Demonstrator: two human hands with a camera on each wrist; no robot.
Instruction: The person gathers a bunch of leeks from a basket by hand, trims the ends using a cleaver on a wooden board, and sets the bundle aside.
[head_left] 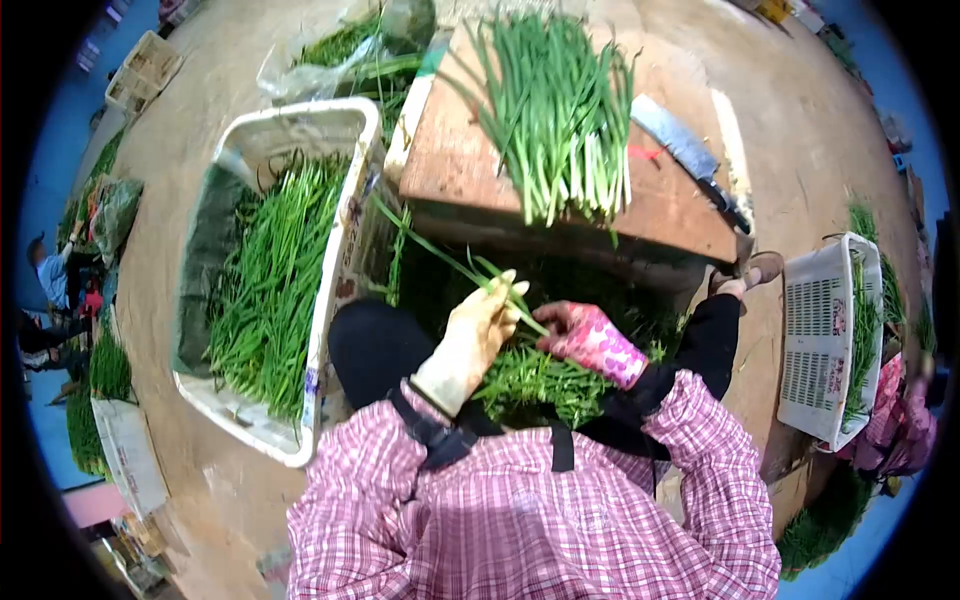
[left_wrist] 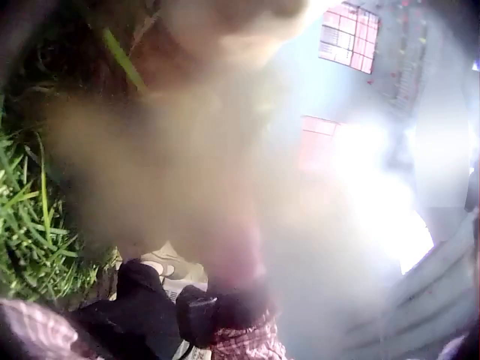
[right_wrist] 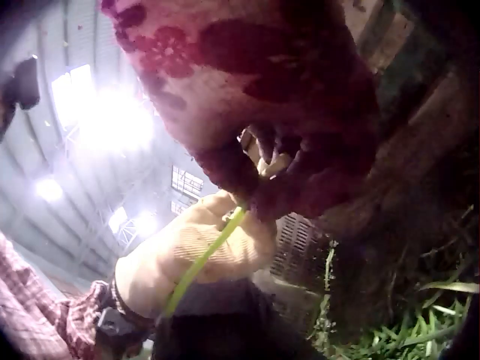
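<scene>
In the head view my left hand (head_left: 472,332), in a cream glove, holds a long green onion stalk (head_left: 435,250) whose leaves reach up and left. The lower end of that stalk meets the fingertips of my right hand (head_left: 590,340), gloved in pink with a floral print. The right wrist view shows the pink fingers pinching the pale end of the stalk (right_wrist: 204,261), with the cream glove close behind. A blur covers most of the left wrist view. Below both hands lies a heap of green trimmings (head_left: 545,385) between the knees.
A wooden board (head_left: 450,150) ahead bears a bunch of green onions (head_left: 560,110) and a cleaver (head_left: 680,140). At the left stands a white crate (head_left: 330,300) filled with greens (head_left: 280,270). Another white crate (head_left: 815,340) is at the right. A plastic bag (head_left: 345,60) lies behind.
</scene>
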